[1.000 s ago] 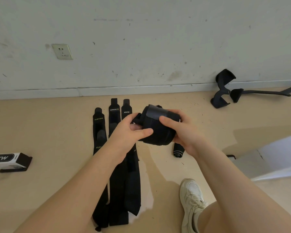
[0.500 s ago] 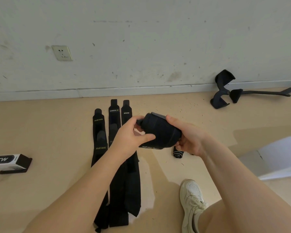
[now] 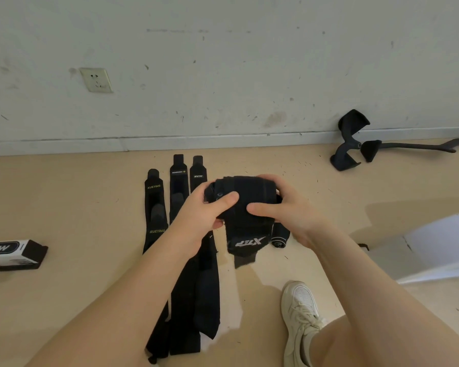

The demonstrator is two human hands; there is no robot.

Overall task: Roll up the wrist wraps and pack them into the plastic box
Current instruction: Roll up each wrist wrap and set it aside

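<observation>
Above the floor point(image 3: 64, 194), in front of the wall, we hold a black wrist wrap point(image 3: 245, 200) rolled into a thick bundle, our left hand point(image 3: 207, 213) closed on its left end with the thumb pressed across the front, our right hand point(image 3: 284, 207) closed on its right end the same way. A moment ago the bundle looked fully wound and sat tilted between the palms; now it is turned level and a loose tail point(image 3: 245, 245) with white lettering hangs down from it, so the end has come free or was never fastened. We judge that this roll is not finished: the tail needs to be wrapped around and pressed down before the bundle will stay shut.

Just behind the tail, a small rolled wrap point(image 3: 280, 235) lies on the floor, seemingly done. To the left, three flat wraps point(image 3: 180, 207) lie side by side, pointing at the wall, not yet rolled. At the right edge of the view sits a pale translucent shape point(image 3: 440, 247) that may be the plastic box; we cannot tell for sure. Nothing appears packed yet, so most of the task is ahead of us.
</observation>
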